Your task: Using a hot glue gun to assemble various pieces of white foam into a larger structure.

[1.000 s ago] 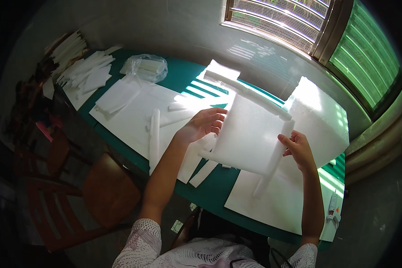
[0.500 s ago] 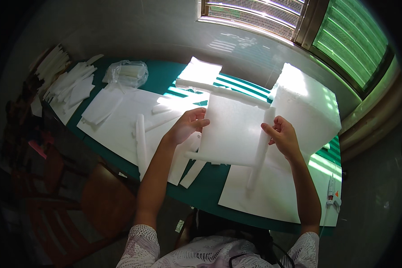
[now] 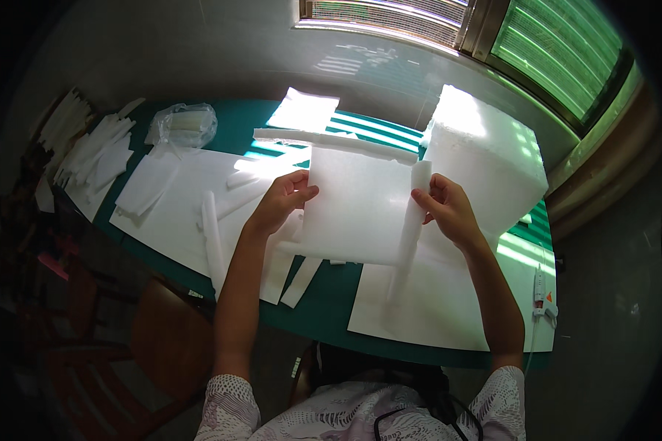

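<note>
Green tabletop bare near edge; foam strips left, foam block right.

Matt white foam panel, smooth glossy green tabletop, crinkled clear plastic bag, brown wooden chair.

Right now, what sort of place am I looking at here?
Probably a small craft or model-making room. A green table by a louvred window carries white foam sheets and cut strips, with a glue gun at its edge, and both hands hold a foam panel.
</note>
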A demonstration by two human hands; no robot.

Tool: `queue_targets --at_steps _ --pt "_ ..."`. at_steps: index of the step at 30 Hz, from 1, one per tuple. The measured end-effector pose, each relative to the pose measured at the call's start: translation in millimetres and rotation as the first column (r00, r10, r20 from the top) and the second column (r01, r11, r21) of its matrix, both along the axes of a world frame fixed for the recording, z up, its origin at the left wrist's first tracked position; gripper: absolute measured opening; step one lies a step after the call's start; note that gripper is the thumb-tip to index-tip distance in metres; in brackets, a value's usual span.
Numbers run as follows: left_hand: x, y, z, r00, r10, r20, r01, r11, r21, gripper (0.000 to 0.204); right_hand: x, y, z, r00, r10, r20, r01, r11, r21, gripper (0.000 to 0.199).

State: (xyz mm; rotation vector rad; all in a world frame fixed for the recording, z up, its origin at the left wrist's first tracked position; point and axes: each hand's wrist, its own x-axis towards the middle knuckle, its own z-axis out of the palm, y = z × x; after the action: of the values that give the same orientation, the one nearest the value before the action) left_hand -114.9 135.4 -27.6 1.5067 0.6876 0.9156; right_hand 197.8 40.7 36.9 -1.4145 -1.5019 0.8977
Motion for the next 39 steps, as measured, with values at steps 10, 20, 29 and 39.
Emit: queue_targets --at_steps 10,20,29,39 --pt "-4 4 -3 0.999 -0.027 0.023 0.027 1.0 0.013 0.053 7 -2 1 0.966 0.168 -0.198 -0.179 0.983 -0.039 0.033" --pt "-9 5 -3 0.999 -0.043 0.006 0.043 0.998 0.04 0.054 17 1 -8 0.925 0.231 -0.302 -0.253 0.967 -0.036 0.034" --pt "-10 0 5 1.0 -0.004 -0.017 0.005 0.998 0.07 0.05 31 2 -2 0.935 0.279 -0.219 -0.312 0.941 -0.128 0.041" --pt "-26 14 -3 0.972 0.163 0.167 -0.155 0.986 -0.057 0.053 57 -15 11 0.995 -0.007 -0.098 -0.009 0.987 -0.161 0.028"
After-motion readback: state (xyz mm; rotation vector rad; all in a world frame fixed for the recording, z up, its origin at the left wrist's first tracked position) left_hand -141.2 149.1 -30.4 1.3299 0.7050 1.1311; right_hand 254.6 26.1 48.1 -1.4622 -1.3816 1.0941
